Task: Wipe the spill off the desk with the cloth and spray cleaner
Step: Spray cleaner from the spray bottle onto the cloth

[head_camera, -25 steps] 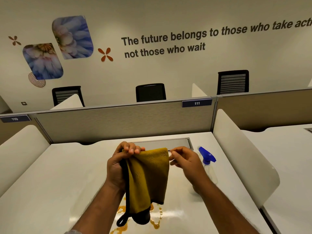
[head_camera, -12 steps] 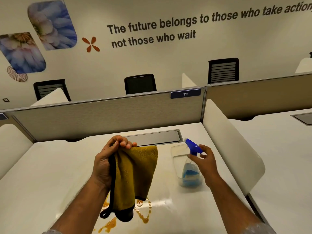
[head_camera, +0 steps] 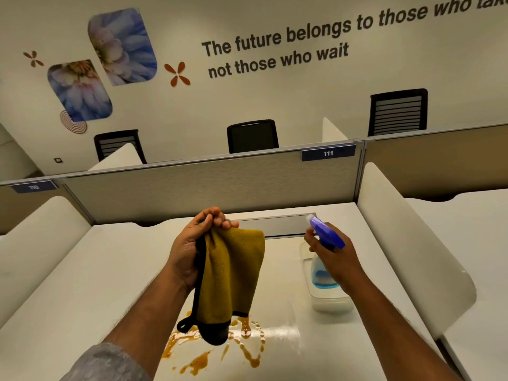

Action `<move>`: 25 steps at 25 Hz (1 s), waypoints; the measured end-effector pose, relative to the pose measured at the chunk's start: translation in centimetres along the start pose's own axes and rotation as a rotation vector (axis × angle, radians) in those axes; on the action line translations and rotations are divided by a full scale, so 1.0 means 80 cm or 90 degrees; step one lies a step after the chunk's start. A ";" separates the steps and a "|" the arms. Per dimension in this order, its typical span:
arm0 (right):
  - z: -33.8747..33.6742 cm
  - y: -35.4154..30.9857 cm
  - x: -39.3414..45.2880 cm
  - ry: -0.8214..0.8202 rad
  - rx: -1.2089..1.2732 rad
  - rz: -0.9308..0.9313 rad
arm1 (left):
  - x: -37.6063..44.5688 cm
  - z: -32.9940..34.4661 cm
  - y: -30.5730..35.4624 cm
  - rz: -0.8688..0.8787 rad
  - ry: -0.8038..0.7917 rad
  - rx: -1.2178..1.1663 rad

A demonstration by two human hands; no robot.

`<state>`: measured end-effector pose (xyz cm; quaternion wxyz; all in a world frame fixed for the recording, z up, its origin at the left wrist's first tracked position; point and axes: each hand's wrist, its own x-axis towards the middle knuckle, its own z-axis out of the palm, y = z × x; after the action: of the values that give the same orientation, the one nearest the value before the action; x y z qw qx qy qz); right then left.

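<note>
Spill (head_camera: 220, 350) sits nearest, an orange-brown liquid splashed in streaks and droplets across the white surface (head_camera: 82, 284) at the lower centre of the frame, not yet wiped. Just above it hangs the cloth (head_camera: 231, 273), mustard yellow with a black edge and loop, its dark lower corner dangling over the spill; whether it touches the liquid I cannot tell. The left hand (head_camera: 192, 251) pinches the cloth's top edge, fingers (head_camera: 217, 218) bunched tight around the fabric at centre frame. To the right, the right hand (head_camera: 334, 257) is wrapped around the neck of the spray cleaner (head_camera: 325, 235), a clear bottle with blue liquid low inside and a blue trigger head, nozzle pointing toward the upper left. The bottle appears to stand in or just above a clear plastic container (head_camera: 330, 301) resting on the surface. Farther back lie a grey cable tray lid, then the beige partition (head_camera: 206, 185) with the label 111, and black chairs against the lettered wall.

The step in hand looks like readying the cleaner. Risks: the nozzle aims toward the partition rather than down at the spill, so a squeeze now would likely mist the wrong spot; the dangling corner could drag through the liquid and smear it wider; a loosely bunched cloth would probably push the puddle instead of soaking it up.
</note>
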<state>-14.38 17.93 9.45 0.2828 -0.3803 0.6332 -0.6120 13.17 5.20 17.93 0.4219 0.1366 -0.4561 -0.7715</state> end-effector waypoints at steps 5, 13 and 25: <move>0.053 -0.073 -0.061 -0.146 -0.054 -0.188 | 0.016 0.007 0.002 0.035 -0.011 -0.079; 0.075 -0.086 -0.101 -0.178 0.056 -0.075 | 0.022 0.008 0.002 0.045 -0.051 -0.099; 0.075 -0.068 -0.116 -0.134 -0.020 -0.084 | 0.011 0.021 0.002 0.062 -0.036 -0.099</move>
<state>-3.62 22.47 13.26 0.3008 -0.4880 0.5830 -0.5757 11.69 5.50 19.11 0.4554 0.0594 -0.4129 -0.7865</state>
